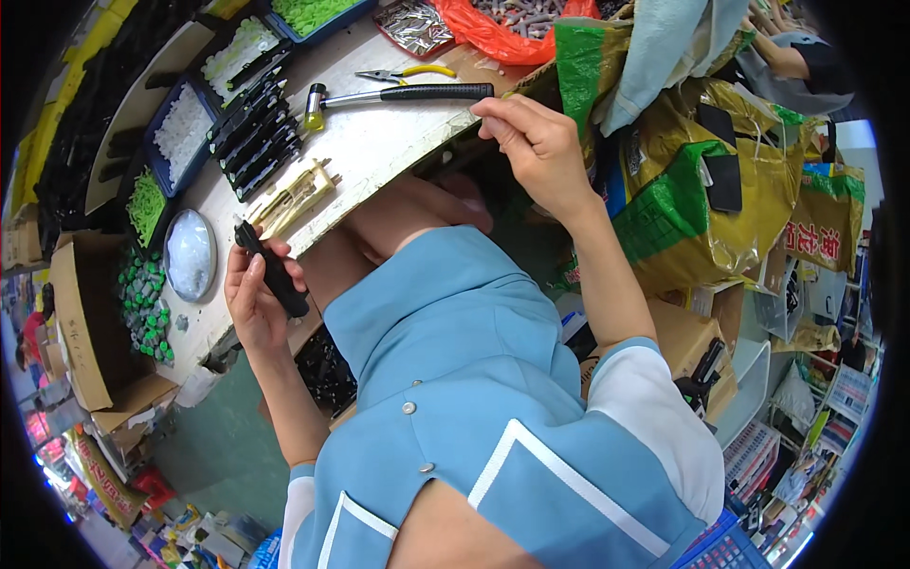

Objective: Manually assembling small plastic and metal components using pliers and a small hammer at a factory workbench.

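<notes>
My left hand (pixel 254 296) is closed around a black plastic toy gun part (pixel 275 280), held just off the bench's front edge. My right hand (pixel 542 152) is raised at the edge, fingertips pinched together close to the end of a hammer's black handle; whether anything small is between them I cannot make out. The hammer (pixel 403 93) lies on the bench, its yellow-tipped head to the left. Between my hands, a cream-coloured moulded fixture (pixel 296 196) sits near the edge. Behind it stands a row of several black plastic parts (pixel 254 142).
Pliers (pixel 408 73) with yellow handles lie beyond the hammer. Blue trays hold white pieces (pixel 182 133) and green pieces (pixel 313 11). A round clear dish (pixel 190 254) stands left, beside loose green-and-black pieces (pixel 142 303). Gold-and-green sacks (pixel 701 209) crowd the right. A cardboard box (pixel 81 322) is at left.
</notes>
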Action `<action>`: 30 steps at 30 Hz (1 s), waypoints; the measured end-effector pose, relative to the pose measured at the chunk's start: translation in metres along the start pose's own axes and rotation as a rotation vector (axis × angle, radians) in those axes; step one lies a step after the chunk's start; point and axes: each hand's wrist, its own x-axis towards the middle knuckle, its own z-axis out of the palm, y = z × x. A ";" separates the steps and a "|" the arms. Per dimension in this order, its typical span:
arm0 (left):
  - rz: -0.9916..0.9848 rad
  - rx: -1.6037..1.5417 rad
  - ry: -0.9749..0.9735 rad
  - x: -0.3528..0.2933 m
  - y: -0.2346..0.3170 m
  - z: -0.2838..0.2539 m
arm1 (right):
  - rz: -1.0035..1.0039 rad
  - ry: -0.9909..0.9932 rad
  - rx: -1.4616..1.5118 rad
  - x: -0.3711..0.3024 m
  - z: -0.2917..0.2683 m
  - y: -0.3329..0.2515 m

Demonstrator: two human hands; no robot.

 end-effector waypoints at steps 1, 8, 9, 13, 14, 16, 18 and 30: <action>0.000 -0.003 -0.008 0.000 0.000 -0.003 | -0.052 0.006 -0.042 0.000 0.003 0.000; -0.030 0.019 -0.034 0.008 0.004 -0.014 | -0.111 -0.056 -0.155 0.008 0.018 0.006; -0.030 0.017 -0.029 0.009 0.005 -0.016 | -0.106 -0.082 -0.173 0.011 0.020 0.007; -0.046 0.038 -0.014 0.014 0.005 -0.021 | -0.112 -0.108 -0.185 0.019 0.031 0.008; -0.056 0.047 -0.011 0.014 0.004 -0.021 | -0.113 -0.119 -0.186 0.020 0.034 0.010; -0.053 0.050 0.002 0.015 0.001 -0.023 | -0.114 -0.133 -0.186 0.022 0.038 0.011; -0.060 0.051 0.005 0.016 0.001 -0.025 | -0.107 -0.143 -0.173 0.023 0.041 0.012; -0.078 0.083 0.001 0.021 -0.002 -0.021 | -0.066 -0.153 -0.202 0.015 0.042 0.027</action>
